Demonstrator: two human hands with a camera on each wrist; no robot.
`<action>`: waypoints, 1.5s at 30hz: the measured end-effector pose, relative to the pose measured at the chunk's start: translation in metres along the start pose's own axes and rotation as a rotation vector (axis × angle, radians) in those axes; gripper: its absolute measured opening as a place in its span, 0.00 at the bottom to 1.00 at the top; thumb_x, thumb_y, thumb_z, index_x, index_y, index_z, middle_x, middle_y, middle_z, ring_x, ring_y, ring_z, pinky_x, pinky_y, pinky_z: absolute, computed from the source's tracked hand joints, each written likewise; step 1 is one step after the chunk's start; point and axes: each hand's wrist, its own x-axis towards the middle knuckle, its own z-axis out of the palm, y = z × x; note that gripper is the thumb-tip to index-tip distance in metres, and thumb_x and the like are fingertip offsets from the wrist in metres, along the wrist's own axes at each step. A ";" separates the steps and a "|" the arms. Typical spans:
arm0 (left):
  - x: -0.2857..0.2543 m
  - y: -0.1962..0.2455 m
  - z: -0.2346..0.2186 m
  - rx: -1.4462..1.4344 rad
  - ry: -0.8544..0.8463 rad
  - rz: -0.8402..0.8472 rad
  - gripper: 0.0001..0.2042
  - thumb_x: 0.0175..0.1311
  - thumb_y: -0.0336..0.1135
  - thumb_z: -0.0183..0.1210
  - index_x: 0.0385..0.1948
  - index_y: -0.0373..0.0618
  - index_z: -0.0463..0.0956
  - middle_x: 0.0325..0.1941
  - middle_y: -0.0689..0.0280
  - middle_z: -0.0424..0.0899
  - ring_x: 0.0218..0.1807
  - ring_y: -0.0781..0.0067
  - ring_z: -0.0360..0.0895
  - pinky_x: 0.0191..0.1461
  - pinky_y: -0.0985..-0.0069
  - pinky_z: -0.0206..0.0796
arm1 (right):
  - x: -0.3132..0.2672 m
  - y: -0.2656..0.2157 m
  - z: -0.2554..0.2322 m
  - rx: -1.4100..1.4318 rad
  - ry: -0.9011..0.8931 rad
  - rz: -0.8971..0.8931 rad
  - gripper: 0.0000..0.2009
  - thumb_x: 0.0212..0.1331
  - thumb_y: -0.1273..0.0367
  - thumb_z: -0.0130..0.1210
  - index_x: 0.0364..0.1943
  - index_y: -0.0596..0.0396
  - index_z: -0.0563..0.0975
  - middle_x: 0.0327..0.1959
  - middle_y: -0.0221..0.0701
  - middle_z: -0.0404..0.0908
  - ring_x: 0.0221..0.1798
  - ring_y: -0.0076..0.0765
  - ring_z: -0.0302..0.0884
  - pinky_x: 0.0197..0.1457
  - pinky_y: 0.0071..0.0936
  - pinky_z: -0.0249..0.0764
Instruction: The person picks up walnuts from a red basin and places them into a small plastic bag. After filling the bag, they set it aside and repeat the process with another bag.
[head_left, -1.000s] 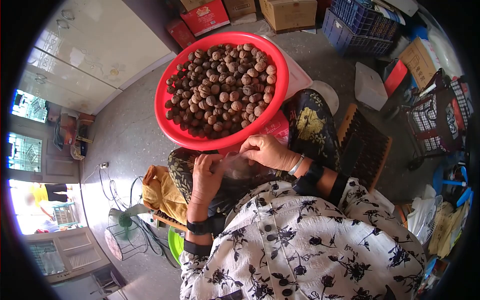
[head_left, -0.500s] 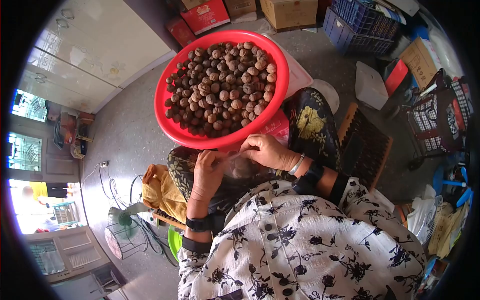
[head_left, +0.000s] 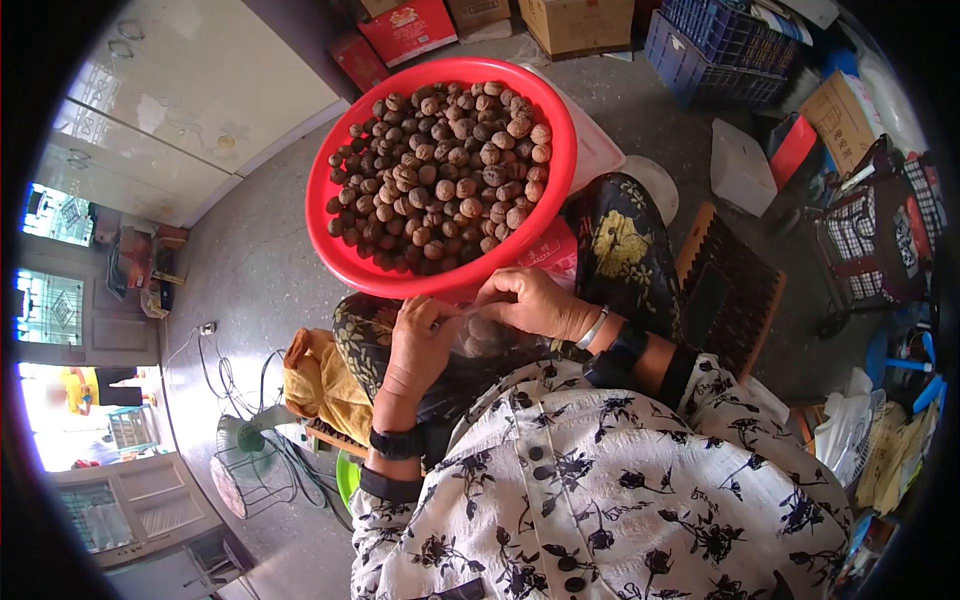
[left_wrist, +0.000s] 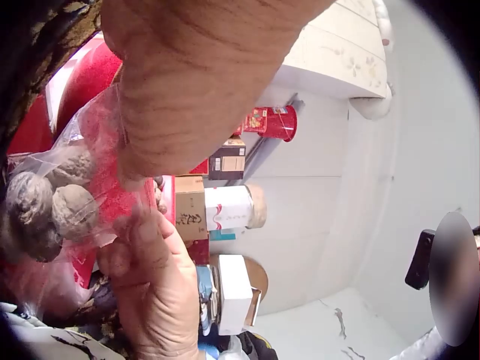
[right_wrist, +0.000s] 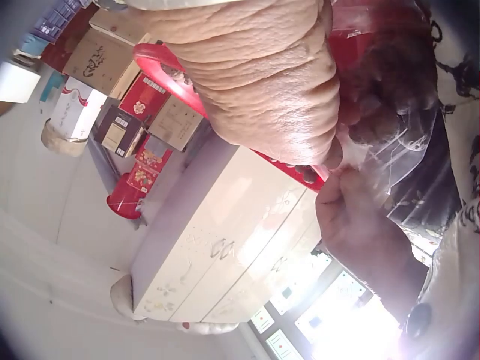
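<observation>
With left hand [head_left: 418,345] and right hand [head_left: 540,303] close together, grasps a clear plastic bag [left_wrist: 103,126] near its top, pinching the thin film between thumbs and fingers. Holds it low over the patterned trousers [head_left: 622,240], on the near side of a red basin [head_left: 383,284] heaped with loose walnuts [head_left: 444,188], with a few bagged walnuts [left_wrist: 75,211] bunched below the pinch. Cannot tell from these views the exact lie of every fingertip, nor the tightness of any closure at the neck. Could well split the film by pulling both hands apart too sharply, especially against rough shells and the weight inside. Might lose grip on one side, owing to slick, flimsy plastic, and so spill bagged walnuts onto the trousers or down to the floor [head_left: 268,262]. Might also leave a gap at the mouth by bunching the edges unevenly, and so let walnuts work out later. Less likely, could bump the basin with a knuckle, given so little room between, and jolt or tip the pile inside
</observation>
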 end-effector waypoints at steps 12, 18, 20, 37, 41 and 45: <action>0.005 0.009 0.000 0.056 -0.019 0.082 0.05 0.54 0.25 0.65 0.32 0.42 0.80 0.35 0.61 0.81 0.43 0.57 0.77 0.46 0.67 0.70 | 0.001 -0.004 0.001 -0.035 0.036 -0.038 0.06 0.50 0.74 0.65 0.32 0.59 0.82 0.31 0.37 0.84 0.38 0.36 0.84 0.45 0.30 0.77; 0.005 0.009 0.001 0.043 -0.023 0.058 0.06 0.53 0.25 0.65 0.32 0.42 0.81 0.34 0.61 0.81 0.43 0.57 0.77 0.47 0.67 0.70 | 0.001 -0.002 0.002 -0.035 0.036 -0.071 0.06 0.50 0.74 0.65 0.31 0.58 0.81 0.30 0.35 0.84 0.37 0.35 0.83 0.45 0.30 0.77; 0.005 0.008 0.002 0.032 -0.029 0.047 0.06 0.53 0.25 0.65 0.32 0.42 0.81 0.34 0.61 0.81 0.43 0.57 0.77 0.47 0.67 0.70 | 0.002 -0.001 0.002 -0.043 0.043 -0.076 0.06 0.49 0.74 0.65 0.31 0.57 0.81 0.30 0.35 0.84 0.37 0.35 0.83 0.45 0.29 0.77; -0.028 0.013 -0.033 -0.522 0.230 -0.147 0.05 0.62 0.18 0.61 0.36 0.39 0.79 0.42 0.65 0.84 0.46 0.76 0.78 0.53 0.78 0.70 | -0.005 -0.003 -0.015 0.297 -0.088 0.223 0.06 0.63 0.72 0.62 0.41 0.56 0.80 0.35 0.21 0.80 0.39 0.15 0.74 0.44 0.19 0.73; -0.065 0.010 -0.090 -0.547 0.438 -0.130 0.05 0.66 0.18 0.58 0.39 0.39 0.78 0.40 0.67 0.84 0.43 0.80 0.79 0.51 0.80 0.72 | -0.004 0.005 -0.015 0.158 -0.081 0.195 0.05 0.63 0.73 0.60 0.40 0.56 0.80 0.33 0.20 0.79 0.36 0.14 0.73 0.39 0.16 0.71; -0.120 0.010 -0.136 -0.497 0.772 -0.194 0.03 0.67 0.21 0.60 0.38 0.40 0.77 0.37 0.65 0.86 0.38 0.79 0.81 0.46 0.79 0.73 | -0.004 0.004 -0.008 0.193 -0.095 0.239 0.05 0.63 0.73 0.58 0.40 0.58 0.80 0.32 0.22 0.80 0.35 0.15 0.75 0.38 0.16 0.71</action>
